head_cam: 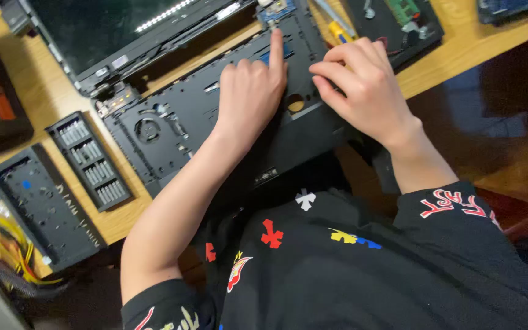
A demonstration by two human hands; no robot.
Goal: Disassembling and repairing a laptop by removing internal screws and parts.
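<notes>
On the light wooden bench (44, 91) in front of me, the largest thing is the black plastic laptop base shell (178, 122), stripped bare and lying at a slant across the middle, its near edge hanging over the bench edge toward my lap. Behind it, at the far left, lies the detached dark laptop screen panel (93, 30) with a pale strip along its far edge. At the far right sits a flat black cover panel (398, 27) with a green circuit part on it.

To the left of the shell lie two black trays side by side: the nearer, larger one is a black plastic case lid (41, 205), and next to it is the black tray of silver screwdriver bits (90, 159), the bits standing in rows. A tangle of yellow wires (1, 244) shows at the near left corner.

My left hand (252, 91) rests on the shell with the index finger stretched out straight, its tip pressing on a small blue part (276, 55) near the shell's far edge; the other fingers are curled in, holding nothing. My right hand (359, 85) lies just to the right, fingers bent and spread, their tips pushing down on the shell beside a round hole (296, 102); it grips nothing either. A yellow-handled tool (339, 32) lies just beyond my right hand.
</notes>
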